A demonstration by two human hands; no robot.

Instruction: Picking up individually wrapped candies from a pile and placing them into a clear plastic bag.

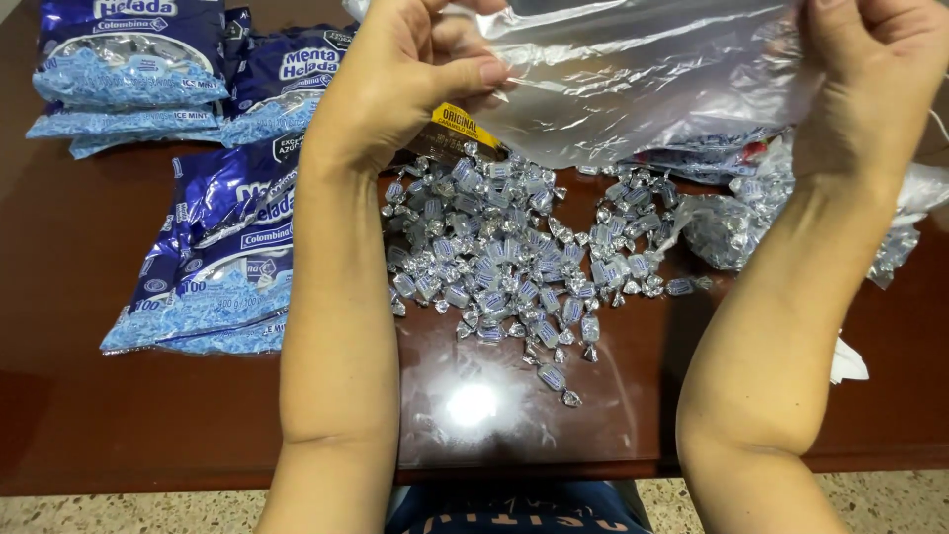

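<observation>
While both hands grip the clear plastic bag [633, 79] above the desk [129, 415], the step in hand looks like spreading its mouth: the left hand [395, 89] pinches one edge between thumb and fingers [484, 71], and the right hand [870, 69] has its fingers closed on the other. Opening it further would call for a steady pull on thin, slippery, crinkled film. Below lies a loose pile of small candies [514, 257] in shiny, twisted silver wrappers, and glossy blue candy bags [227, 247] rest flat at the left on the dark polished wood.
</observation>
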